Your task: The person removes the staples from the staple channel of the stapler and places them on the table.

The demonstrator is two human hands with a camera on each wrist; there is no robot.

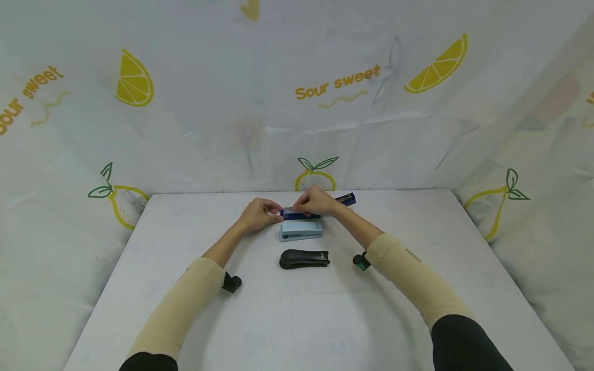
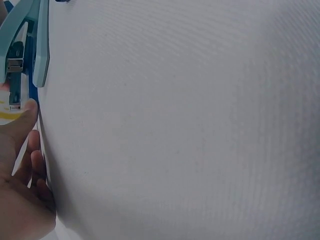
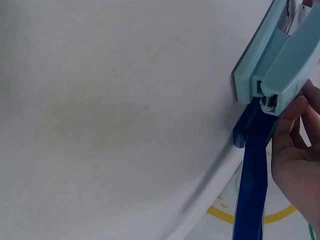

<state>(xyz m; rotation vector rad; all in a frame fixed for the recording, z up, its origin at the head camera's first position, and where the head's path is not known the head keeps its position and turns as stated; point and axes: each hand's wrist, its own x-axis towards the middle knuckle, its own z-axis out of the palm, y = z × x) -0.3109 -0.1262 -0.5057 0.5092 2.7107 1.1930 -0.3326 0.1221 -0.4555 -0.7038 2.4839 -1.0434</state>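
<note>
A dark blue stapler (image 1: 303, 216) lies at the back of the table, its top arm (image 1: 347, 199) swung open to the right. My left hand (image 1: 260, 214) holds the left end of its base between thumb and fingers. Over the base, my right hand (image 1: 317, 201) has its fingers curled down, pinching what looks like a small silvery strip of staples (image 1: 288, 209); the fingertips are partly hidden. Just in front stands a light blue stapler (image 1: 300, 230). In the right wrist view the light blue stapler (image 3: 295, 60) partly covers the opened blue stapler (image 3: 252, 185).
A black stapler (image 1: 303, 258) lies nearer on the white table (image 1: 287, 319). The table's back edge is close behind the blue stapler, against a white curtain (image 1: 209, 103) with lemon prints. Small black devices (image 1: 232, 282) are strapped to both forearms.
</note>
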